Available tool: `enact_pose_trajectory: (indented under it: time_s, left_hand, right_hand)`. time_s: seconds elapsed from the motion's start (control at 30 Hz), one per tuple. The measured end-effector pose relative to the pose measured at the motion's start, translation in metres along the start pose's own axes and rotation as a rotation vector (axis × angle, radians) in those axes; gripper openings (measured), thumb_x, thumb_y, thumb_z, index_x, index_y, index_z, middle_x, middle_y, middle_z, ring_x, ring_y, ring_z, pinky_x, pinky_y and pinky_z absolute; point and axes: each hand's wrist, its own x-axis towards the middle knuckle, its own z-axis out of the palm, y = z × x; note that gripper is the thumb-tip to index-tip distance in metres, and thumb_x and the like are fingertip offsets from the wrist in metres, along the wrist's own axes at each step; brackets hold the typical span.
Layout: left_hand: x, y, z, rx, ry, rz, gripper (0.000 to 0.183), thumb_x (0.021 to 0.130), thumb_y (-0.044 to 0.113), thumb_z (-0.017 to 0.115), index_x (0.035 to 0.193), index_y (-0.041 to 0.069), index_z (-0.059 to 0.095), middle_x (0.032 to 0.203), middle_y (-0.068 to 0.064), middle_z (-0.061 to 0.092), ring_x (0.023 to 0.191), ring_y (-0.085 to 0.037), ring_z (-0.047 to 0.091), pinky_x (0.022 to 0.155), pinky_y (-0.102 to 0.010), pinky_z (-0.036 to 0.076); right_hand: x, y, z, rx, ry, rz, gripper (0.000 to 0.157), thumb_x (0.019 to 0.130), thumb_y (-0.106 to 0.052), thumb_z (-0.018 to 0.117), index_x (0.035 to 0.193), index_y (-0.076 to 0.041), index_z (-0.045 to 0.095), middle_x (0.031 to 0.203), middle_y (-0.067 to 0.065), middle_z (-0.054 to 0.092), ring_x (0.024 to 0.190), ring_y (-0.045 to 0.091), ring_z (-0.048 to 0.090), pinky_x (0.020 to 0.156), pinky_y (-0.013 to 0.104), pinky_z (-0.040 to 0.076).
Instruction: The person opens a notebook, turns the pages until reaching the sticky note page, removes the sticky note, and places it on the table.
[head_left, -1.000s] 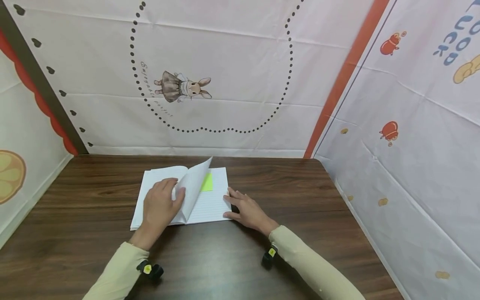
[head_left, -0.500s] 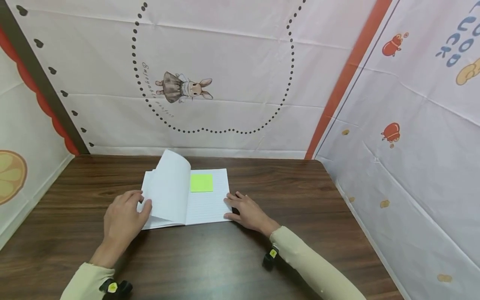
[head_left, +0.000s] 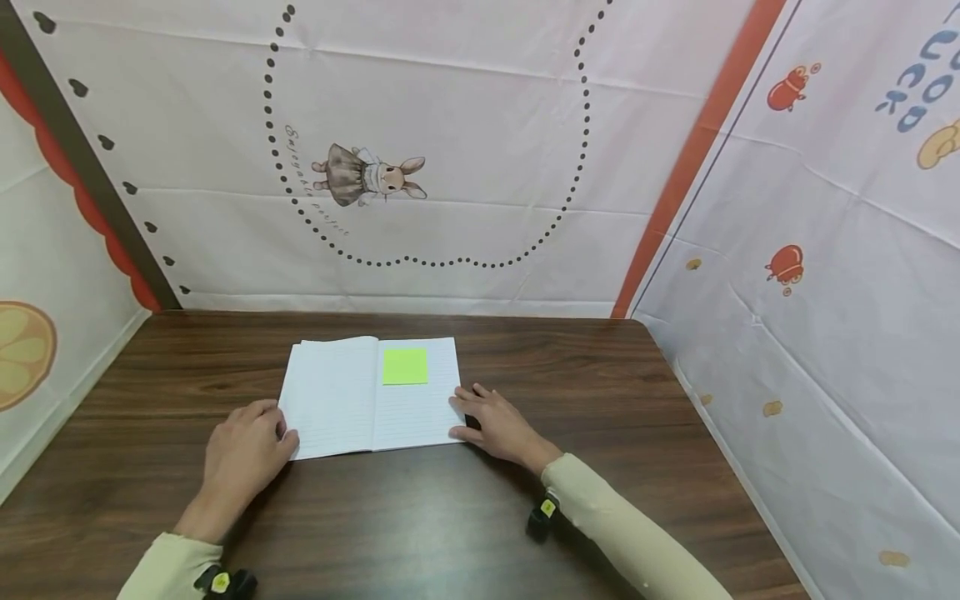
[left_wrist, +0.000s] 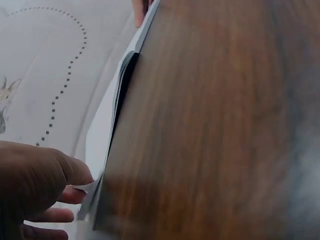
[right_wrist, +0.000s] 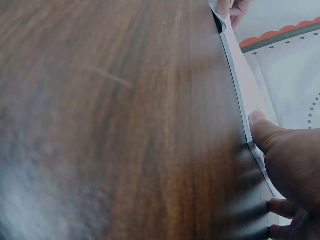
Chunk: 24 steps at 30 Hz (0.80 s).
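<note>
An open lined notebook [head_left: 330, 400] lies on the wooden table, with a yellow-green sticky note [head_left: 406, 367] on the upper part of its right page. My left hand [head_left: 247, 450] is at the notebook's left edge. In the left wrist view, its thumb [left_wrist: 77, 171] and fingers have the lifted corner of the left-side pages between them. My right hand [head_left: 498, 425] rests at the right edge, fingers extended. Seen from the right wrist, its thumb [right_wrist: 262, 127] lies on the page near the front corner, with other fingers beside the edge.
The dark wood tabletop [head_left: 420, 533] extends around the notebook. A white printed cloth [head_left: 465, 150] with a rabbit picture stands behind the table, and another printed cloth [head_left: 825, 350] runs along the right side.
My left hand has moved left from the middle of the notebook, turning a page over onto the left side. The sticky note came into full view. My right hand has stayed in place.
</note>
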Motion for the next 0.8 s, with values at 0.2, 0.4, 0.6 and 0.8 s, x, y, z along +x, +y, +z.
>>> enact_pose_trajectory:
  time_s: [0.2,0.4,0.6,0.8]
  left_hand:
    - [0.011,0.001,-0.001,-0.005,-0.042,0.118,0.058,0.077,0.007,0.078,0.131,0.000,0.058,0.139,-0.035,0.050,0.118,-0.056,0.053,0.088,-0.073,0.044]
    - [0.012,-0.005,0.000,-0.005,-0.157,0.370,0.065,0.081,-0.003,0.076,0.143,0.007,0.059,0.149,-0.032,0.048,0.131,-0.055,0.050,0.098,-0.070,0.045]
    - [0.005,-0.008,-0.001,-0.075,-0.334,0.282,0.045,0.099,0.009,0.061,0.144,0.007,0.059,0.149,-0.029,0.049,0.137,-0.059,0.040,0.105,-0.075,0.035]
    - [-0.001,-0.012,-0.001,-0.127,-0.371,0.214,0.056,0.104,0.043,0.057,0.149,0.010,0.054,0.155,-0.027,0.043,0.141,-0.061,0.032,0.106,-0.079,0.028]
  right_hand:
    - [0.000,0.001,0.000,-0.007,0.016,-0.014,0.060,0.101,-0.046,0.061,0.150,-0.011,0.053,0.158,0.008,0.046,0.149,0.037,0.036,0.119,0.058,0.032]
    - [0.000,0.001,0.000,0.008,0.005,-0.018,0.061,0.101,-0.047,0.059,0.151,-0.012,0.052,0.159,0.008,0.044,0.151,0.036,0.033,0.120,0.058,0.030]
    - [0.001,0.002,0.001,0.008,-0.006,-0.009,0.061,0.101,-0.047,0.059,0.151,-0.013,0.052,0.159,0.007,0.044,0.151,0.036,0.033,0.120,0.058,0.030]
    - [0.001,0.002,-0.001,-0.001,-0.019,0.007,0.061,0.101,-0.047,0.060,0.151,-0.013,0.052,0.159,0.006,0.044,0.151,0.034,0.033,0.121,0.056,0.030]
